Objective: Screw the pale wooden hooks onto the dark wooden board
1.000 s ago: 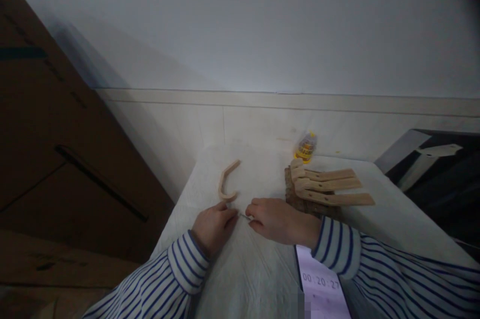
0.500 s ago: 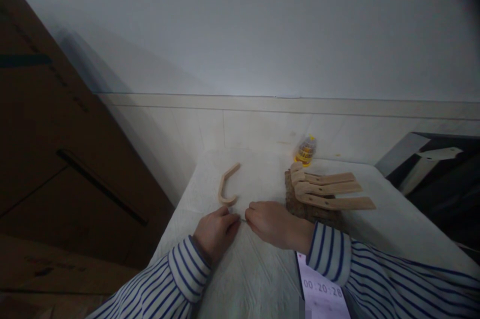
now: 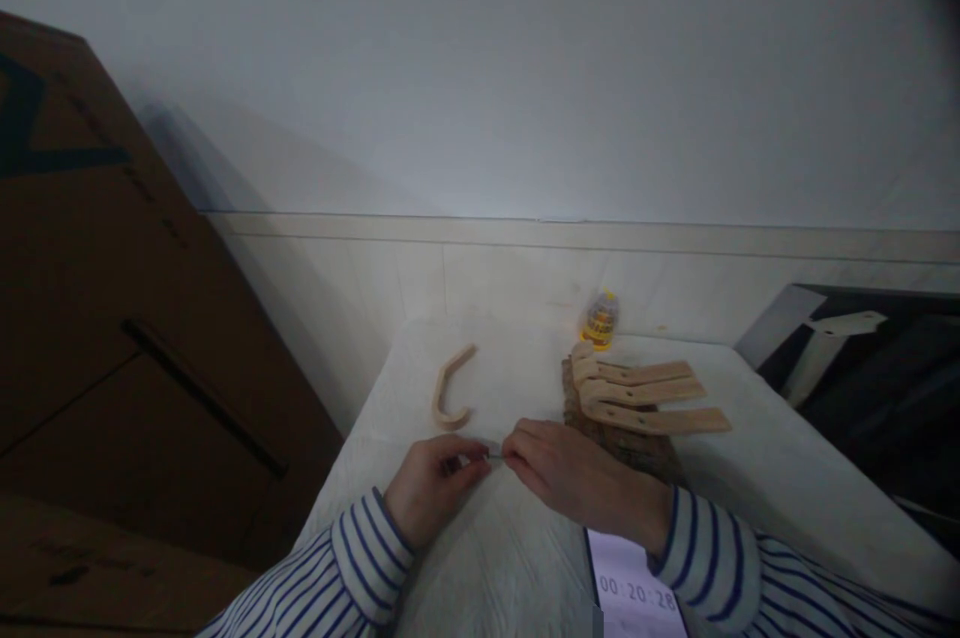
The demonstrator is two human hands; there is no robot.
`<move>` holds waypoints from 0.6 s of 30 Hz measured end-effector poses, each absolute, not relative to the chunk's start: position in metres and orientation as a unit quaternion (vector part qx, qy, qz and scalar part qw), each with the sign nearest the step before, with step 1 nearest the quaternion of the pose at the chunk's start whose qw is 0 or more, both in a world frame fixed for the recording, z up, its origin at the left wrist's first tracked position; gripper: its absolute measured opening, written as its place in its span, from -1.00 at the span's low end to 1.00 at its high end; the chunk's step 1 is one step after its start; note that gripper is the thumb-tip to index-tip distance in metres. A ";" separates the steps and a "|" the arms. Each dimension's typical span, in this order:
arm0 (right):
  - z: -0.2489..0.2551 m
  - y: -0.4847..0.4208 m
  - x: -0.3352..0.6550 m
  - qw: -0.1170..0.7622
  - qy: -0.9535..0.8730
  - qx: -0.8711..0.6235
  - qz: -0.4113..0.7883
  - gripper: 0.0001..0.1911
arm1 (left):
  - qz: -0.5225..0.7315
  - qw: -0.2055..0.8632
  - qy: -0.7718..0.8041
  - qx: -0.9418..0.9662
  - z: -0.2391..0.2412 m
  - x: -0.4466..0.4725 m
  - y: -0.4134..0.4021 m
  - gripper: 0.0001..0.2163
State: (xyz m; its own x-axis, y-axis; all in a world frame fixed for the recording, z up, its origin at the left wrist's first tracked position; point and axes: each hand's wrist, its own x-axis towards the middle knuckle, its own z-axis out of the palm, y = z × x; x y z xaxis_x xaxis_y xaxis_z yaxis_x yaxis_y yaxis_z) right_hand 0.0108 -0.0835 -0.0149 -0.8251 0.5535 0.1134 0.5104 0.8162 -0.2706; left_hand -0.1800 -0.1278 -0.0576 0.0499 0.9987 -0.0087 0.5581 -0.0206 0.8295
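My left hand (image 3: 431,486) and my right hand (image 3: 574,478) meet fingertip to fingertip over the white cloth-covered table (image 3: 480,558). Both pinch a small thin metal piece (image 3: 493,456) held between them; it is too small to name. A curved wooden hook (image 3: 448,388) lies just beyond my left hand. Three flat wooden hook pieces (image 3: 641,393) rest on a brown cork-like block (image 3: 622,433) right behind my right hand. Both sleeves are striped blue and white.
A small yellow-labelled bottle (image 3: 601,320) stands at the table's far edge by the wall. A large brown cardboard box (image 3: 112,338) leans at the left. A phone showing a timer (image 3: 637,593) lies near my right wrist. Dark furniture (image 3: 862,378) is at the right.
The view has tilted up a little. Both hands lifted slightly off the cloth and my left fingers now curl into a pinch on the small piece.
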 end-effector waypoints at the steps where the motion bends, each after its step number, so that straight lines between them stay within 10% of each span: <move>1: -0.015 -0.085 0.012 0.099 -0.947 -0.283 0.120 -0.82 | 0.328 0.351 0.607 0.633 -0.058 -0.180 -0.128 -0.77; 18: -0.007 -0.104 0.022 0.178 -0.919 -0.293 0.196 -0.86 | 0.331 0.300 0.555 0.702 -0.038 -0.166 -0.138 -0.80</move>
State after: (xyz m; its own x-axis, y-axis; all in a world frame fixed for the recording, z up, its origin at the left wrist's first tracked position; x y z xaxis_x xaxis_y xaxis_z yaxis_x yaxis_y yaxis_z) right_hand 0.0223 -0.1039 -0.0065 -0.7644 0.6089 0.2121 0.4692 0.7509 -0.4648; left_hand -0.1661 -0.1376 -0.0382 0.1649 0.9775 0.1317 0.5810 -0.2042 0.7879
